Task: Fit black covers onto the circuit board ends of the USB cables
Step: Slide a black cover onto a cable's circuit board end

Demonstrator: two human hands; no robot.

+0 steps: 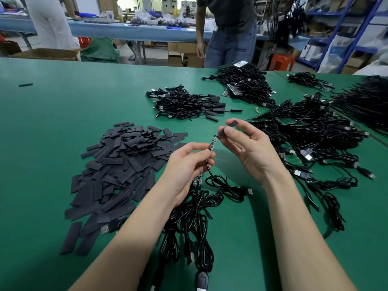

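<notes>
My left hand (186, 166) pinches a narrow circuit board (212, 143) at the end of a black USB cable (220, 183), and it also holds a bundle of further cables that hang below it. My right hand (249, 148) pinches a black cover (227, 128) between thumb and fingers, its lower mouth right at the board's tip. A large pile of flat black covers (117, 171) lies on the green table (52, 122) to the left of my hands.
Covered cables lie heaped (186, 103) beyond my hands. Uncovered cables with green board panels are piled at right (310, 135) and far right (245, 82). A loose cover (25, 85) lies far left. Two people stand beyond the table's far edge.
</notes>
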